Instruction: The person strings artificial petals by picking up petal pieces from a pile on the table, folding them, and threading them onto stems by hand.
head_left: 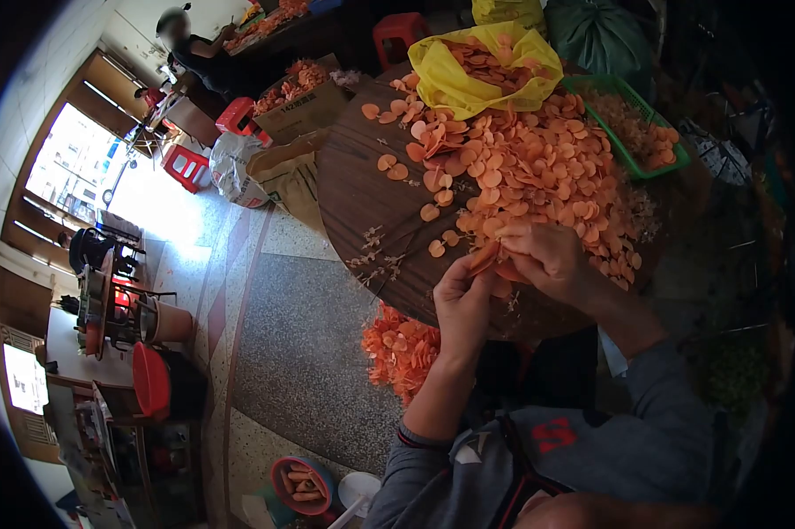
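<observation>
My left hand point(464, 295) is closed in a pinch around orange petal-like pieces point(484, 258) at the near edge of a round wooden table point(362, 176). Close beside it, my right hand point(547, 256) has its fingers bent and pressed together at the same pieces; what its fingertips grip is partly hidden. Just beyond both hands spreads a big heap of round orange petals point(538, 167). Small pale sprigs point(380, 256) lie at the table's left side.
A yellow bag point(432, 75) of petals and a green basket point(640, 163) stand at the far side. Orange artificial flowers point(402, 348) are piled low beside the table. A cardboard box point(305, 115) and red stools point(186, 167) stand beyond. Another person point(203, 57) works at the back.
</observation>
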The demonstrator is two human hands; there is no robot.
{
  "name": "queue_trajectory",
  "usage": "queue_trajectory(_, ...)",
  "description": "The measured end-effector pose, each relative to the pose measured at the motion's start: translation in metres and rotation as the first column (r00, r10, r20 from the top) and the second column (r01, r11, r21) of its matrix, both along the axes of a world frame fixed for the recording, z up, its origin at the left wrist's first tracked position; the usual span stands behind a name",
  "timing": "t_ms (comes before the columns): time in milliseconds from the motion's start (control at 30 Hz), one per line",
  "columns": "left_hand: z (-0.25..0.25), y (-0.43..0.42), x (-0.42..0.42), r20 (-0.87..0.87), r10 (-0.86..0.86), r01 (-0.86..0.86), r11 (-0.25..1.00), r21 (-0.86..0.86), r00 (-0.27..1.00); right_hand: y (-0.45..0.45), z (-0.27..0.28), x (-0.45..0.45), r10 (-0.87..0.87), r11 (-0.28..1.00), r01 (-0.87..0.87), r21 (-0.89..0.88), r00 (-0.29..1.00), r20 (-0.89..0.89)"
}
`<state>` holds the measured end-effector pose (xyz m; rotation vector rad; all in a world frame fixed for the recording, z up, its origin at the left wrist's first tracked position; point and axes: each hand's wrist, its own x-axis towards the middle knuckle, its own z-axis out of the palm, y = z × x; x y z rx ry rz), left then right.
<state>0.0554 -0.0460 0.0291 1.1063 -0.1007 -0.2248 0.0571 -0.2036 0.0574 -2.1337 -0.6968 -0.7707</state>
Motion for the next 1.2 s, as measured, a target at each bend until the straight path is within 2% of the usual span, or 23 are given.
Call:
queue_trajectory(67,0.002,-0.001,-0.003,-0.034,-0.006,0.003,0.998,-0.066,0.999,-0.001,0.002,-0.002,-0.008,0.995,0.017,-0.102,0.996,0.087)
queue_trajectory(167,0.008,-0.003,-0.006,-0.076,0.000,-0.008,0.994,-0.106,0.997,-0.004,0.002,-0.007,-0.006,0.990,0.017,-0.142,0.997,0.076)
queue_trajectory(367,0.002,-0.006,-0.004,-0.028,-0.044,0.039,0.987,-0.154,0.999,-0.008,-0.002,-0.013,0.062,0.996,-0.062,-0.070,0.998,0.000)
queue_trajectory(400,0.000,-0.006,-0.005,-0.012,-0.049,0.047,0.988,-0.148,0.999,-0.011,0.000,-0.013,0.144,0.989,-0.140,0.038,0.980,-0.140)
queue_trajectory(467,0.005,-0.007,-0.005,0.065,-0.029,0.032,0.999,-0.037,0.997,-0.019,0.006,-0.011,0.332,0.931,-0.236,0.277,0.865,-0.376)
queue_trajectory(500,0.007,-0.008,-0.006,0.103,-0.022,0.020,1.000,0.016,0.994,-0.019,0.007,-0.008,0.343,0.884,-0.140,0.446,0.842,-0.415)
queue_trajectory(567,0.011,-0.011,-0.006,0.133,-0.047,0.044,0.999,0.020,0.990,-0.017,0.003,-0.002,0.384,0.694,0.094,0.714,0.790,-0.477)
queue_trajectory(667,0.016,-0.012,-0.010,0.144,-0.079,0.066,0.994,0.087,0.987,-0.019,-0.008,0.002,0.350,0.869,-0.038,0.493,0.753,-0.558)
queue_trajectory(767,0.013,-0.012,-0.012,0.142,-0.067,0.052,0.993,0.104,0.988,-0.013,-0.017,0.001,0.290,0.886,-0.053,0.461,0.839,-0.461)
queue_trajectory(800,0.012,-0.011,-0.012,0.145,-0.060,0.046,0.994,0.101,0.988,-0.012,-0.017,-0.001,0.266,0.875,-0.004,0.484,0.840,-0.474)
queue_trajectory(867,0.011,-0.007,-0.015,0.118,-0.102,0.077,0.977,0.198,0.988,-0.013,-0.012,-0.003,0.214,0.847,0.094,0.524,0.841,-0.497)
queue_trajectory(967,0.011,-0.001,-0.022,0.132,-0.161,0.114,0.946,0.305,0.978,-0.032,-0.005,0.009,0.208,0.658,0.232,0.717,0.858,-0.469)
queue_trajectory(1200,-0.004,0.017,-0.046,0.098,-0.278,0.229,0.909,0.347,0.956,-0.069,-0.005,0.026,0.112,0.543,0.303,0.783,0.898,-0.425)
